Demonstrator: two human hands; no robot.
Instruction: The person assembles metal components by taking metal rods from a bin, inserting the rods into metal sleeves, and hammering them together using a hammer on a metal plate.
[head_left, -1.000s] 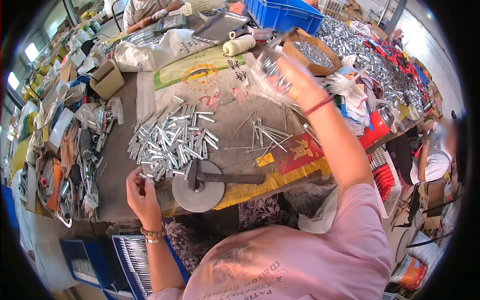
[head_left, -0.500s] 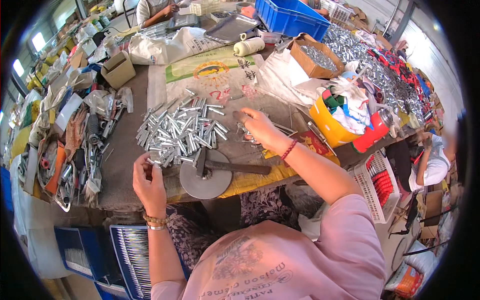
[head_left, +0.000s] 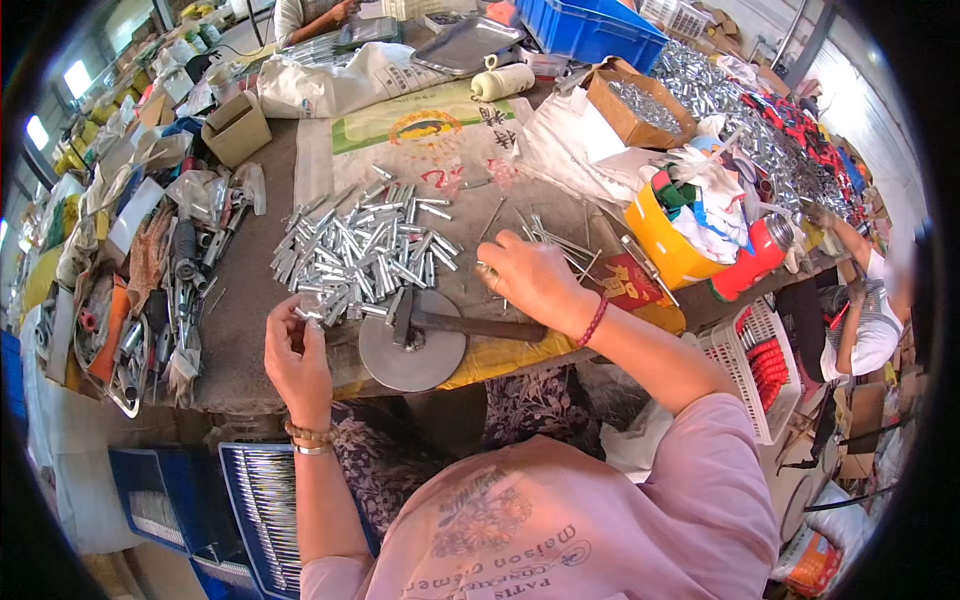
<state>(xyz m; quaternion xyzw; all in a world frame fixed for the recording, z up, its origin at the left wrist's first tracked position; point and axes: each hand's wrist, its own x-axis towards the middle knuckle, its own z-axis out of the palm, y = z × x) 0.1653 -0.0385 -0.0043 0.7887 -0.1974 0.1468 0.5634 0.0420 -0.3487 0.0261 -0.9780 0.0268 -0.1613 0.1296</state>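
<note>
A heap of short silvery metal tubes [head_left: 365,250] lies on the worn table top. At its near left edge my left hand [head_left: 298,358] is closed, with a small metal tube [head_left: 309,316] between thumb and fingers. My right hand [head_left: 540,285] is to the right of the heap, its fingertips pinched low over the table; what they hold, if anything, is too small to make out. Beside it lie several thin metal rods [head_left: 560,243]. In front of me a hammer [head_left: 470,325] rests with its head on a round grey metal disc [head_left: 412,352].
A yellow bucket of rags [head_left: 670,240] and a red flask [head_left: 752,262] stand on the right. Tools and scrap [head_left: 150,300] crowd the left edge. Beyond are a cardboard box of parts [head_left: 640,108] and a blue crate [head_left: 590,38]. A co-worker [head_left: 865,310] sits at right.
My right hand has lowered toward the table beside the thin rods, its fingers drawn together. My left hand stays in place with the tube. The co-worker at right has stretched an arm toward the parts pile.
</note>
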